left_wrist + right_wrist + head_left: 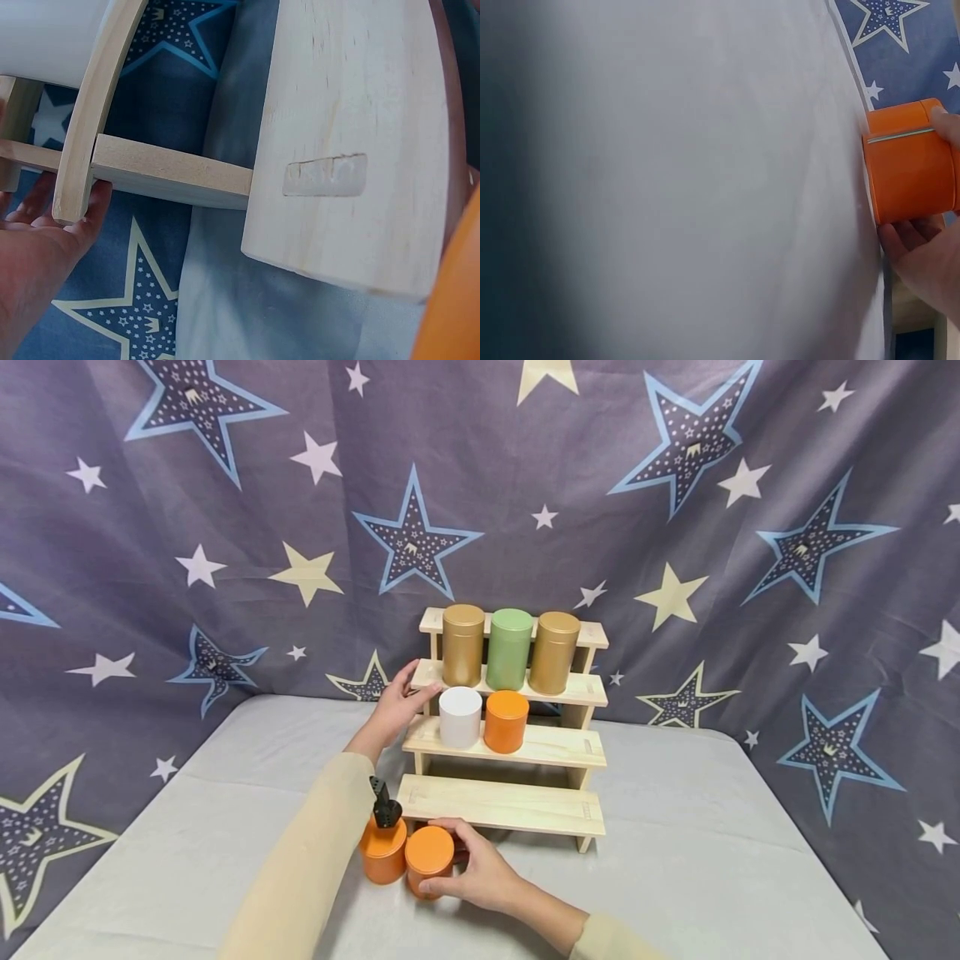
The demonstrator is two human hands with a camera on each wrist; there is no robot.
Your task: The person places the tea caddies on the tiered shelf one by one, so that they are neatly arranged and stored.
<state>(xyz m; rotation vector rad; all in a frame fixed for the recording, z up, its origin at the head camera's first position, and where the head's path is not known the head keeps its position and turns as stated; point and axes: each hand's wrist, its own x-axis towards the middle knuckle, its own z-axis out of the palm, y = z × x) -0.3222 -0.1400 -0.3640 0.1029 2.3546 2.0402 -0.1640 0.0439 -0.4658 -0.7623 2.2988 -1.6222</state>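
Observation:
My left hand grips the left end of a plank on a stepped wooden shelf. In the left wrist view its fingers are curled round the plank's end. At the front left, my right hand holds an orange tin by its side, thumb on the near face and fingers on the far right. That tin is upright in the head view, with a lid seam near one end. Beside it stands a second orange tin, partly covered by a black device at my left wrist.
Two gold tins flank a green tin on an upper step. One step down stand a white tin and an orange tin. A star-patterned curtain hangs behind the cloth-covered table.

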